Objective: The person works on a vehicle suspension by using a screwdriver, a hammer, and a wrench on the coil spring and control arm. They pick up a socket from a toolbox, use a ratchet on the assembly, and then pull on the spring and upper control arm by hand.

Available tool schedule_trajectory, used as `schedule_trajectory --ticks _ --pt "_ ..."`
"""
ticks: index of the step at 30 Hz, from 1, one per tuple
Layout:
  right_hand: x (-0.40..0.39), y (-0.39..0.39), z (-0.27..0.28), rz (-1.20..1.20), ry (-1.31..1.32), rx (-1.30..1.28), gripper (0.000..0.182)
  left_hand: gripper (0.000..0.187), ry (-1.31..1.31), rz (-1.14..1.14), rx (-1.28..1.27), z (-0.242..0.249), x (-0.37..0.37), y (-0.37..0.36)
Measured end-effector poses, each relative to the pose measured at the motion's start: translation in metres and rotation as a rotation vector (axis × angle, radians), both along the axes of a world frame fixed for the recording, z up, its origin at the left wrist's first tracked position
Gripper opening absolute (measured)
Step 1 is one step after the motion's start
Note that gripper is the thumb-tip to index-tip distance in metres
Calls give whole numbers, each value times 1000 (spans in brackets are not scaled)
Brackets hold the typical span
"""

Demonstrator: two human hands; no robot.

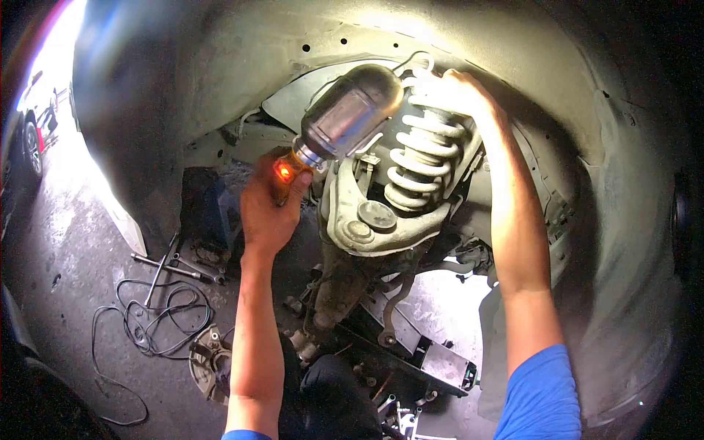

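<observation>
My left hand (273, 202) is wrapped round the orange handle of a caged work lamp (345, 117), whose head tilts up to the right and lights the wheel well. My right hand (463, 95) reaches to the top of a coil spring (422, 158) on the shock absorber; the glare and the spring hide most of its fingers, so I cannot see what they touch. Below the spring sits a dusty suspension control arm (392, 233) with a round cap on it.
A wheel-well liner (132, 110) curves around both arms. On the floor at left lie a cross-shaped wheel wrench (163, 268), a coiled black cable (136, 323) and a dirty round metal part (207, 359). A jack (440, 363) stands below the suspension.
</observation>
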State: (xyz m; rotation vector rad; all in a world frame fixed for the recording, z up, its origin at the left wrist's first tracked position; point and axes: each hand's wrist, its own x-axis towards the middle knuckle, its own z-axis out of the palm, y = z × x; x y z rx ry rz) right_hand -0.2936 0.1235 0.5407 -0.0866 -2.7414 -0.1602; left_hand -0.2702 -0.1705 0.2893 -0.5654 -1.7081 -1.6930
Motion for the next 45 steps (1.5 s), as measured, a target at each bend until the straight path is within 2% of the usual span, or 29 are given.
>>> schedule_trajectory --ticks 2,3,7,12,15,23,27,30,33,36,40,42,45 --pt "-18 22 -6 125 91 -119 54 46 41 11 -11 4 4 -2" --pt "-18 19 -4 110 38 -2 51 46 61 18 -17 4 5 -2" --pt "-14 19 -3 149 20 -23 43 46 48 5 -19 5 7 -2" --pt "-3 12 -6 148 23 246 59 46 11 -29 29 3 3 -3" --pt "-2 8 -4 133 10 277 63 47 34 -21 27 2 0 -3" --pt "-11 11 0 6 -24 79 55 47 57 24 0 -5 -8 -5" --pt "-7 11 -7 144 60 264 51 47 48 -26 6 -8 -9 -3" --pt "-12 14 -4 94 30 422 50 46 56 -33 -32 -10 -11 -4" --pt "-17 21 -4 154 27 328 47 45 25 -1 -74 -10 -10 -3" --pt "-6 5 0 -20 -6 227 47 46 34 24 -119 -8 -9 -3" --pt "7 -4 -7 70 83 317 50 49 35 46 -142 -10 -11 -3" --pt "5 -6 -5 46 66 242 52 50 17 49 -132 -12 -11 -3" --pt "0 -2 -6 50 79 192 54 43 37 100 -137 -13 -13 -3"
